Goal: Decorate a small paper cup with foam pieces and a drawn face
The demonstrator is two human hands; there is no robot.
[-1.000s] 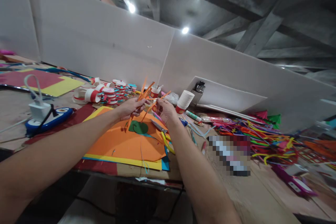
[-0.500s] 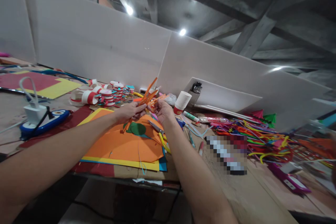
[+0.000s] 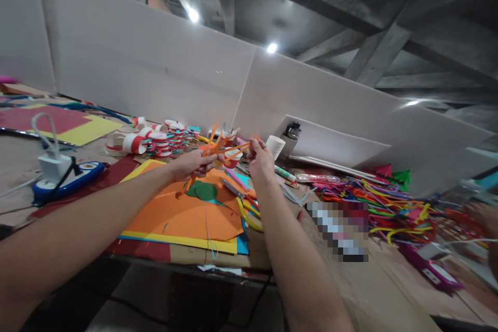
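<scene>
My left hand (image 3: 196,162) is closed around a bunch of narrow orange paper strips (image 3: 212,140), their ends fanning out above and below the fingers. To its right, my right hand (image 3: 260,158) pinches the far end of one or more of the strips, which stretch between the two hands. Beneath them lie orange paper sheets (image 3: 187,218) stacked on yellow and blue ones. Dark green paper ovals (image 3: 204,191) rest on top. Beside these, scissors (image 3: 233,187) lie near my right forearm. A small red and white paper cup (image 3: 233,158) shows between the hands.
Red and white paper-cup pieces (image 3: 159,142) pile up at the back left. A stack of white cups (image 3: 275,146) and a bottle (image 3: 291,137) stand behind my right hand. Colourful pipe cleaners (image 3: 389,202) spread rightward. A blue power strip (image 3: 70,179) sits left; another person's hand (image 3: 482,218) is far right.
My right hand has moved right and slightly up, away from the left, drawing strip ends with it. The cup between the hands has come into view. The left hand stays nearly in place.
</scene>
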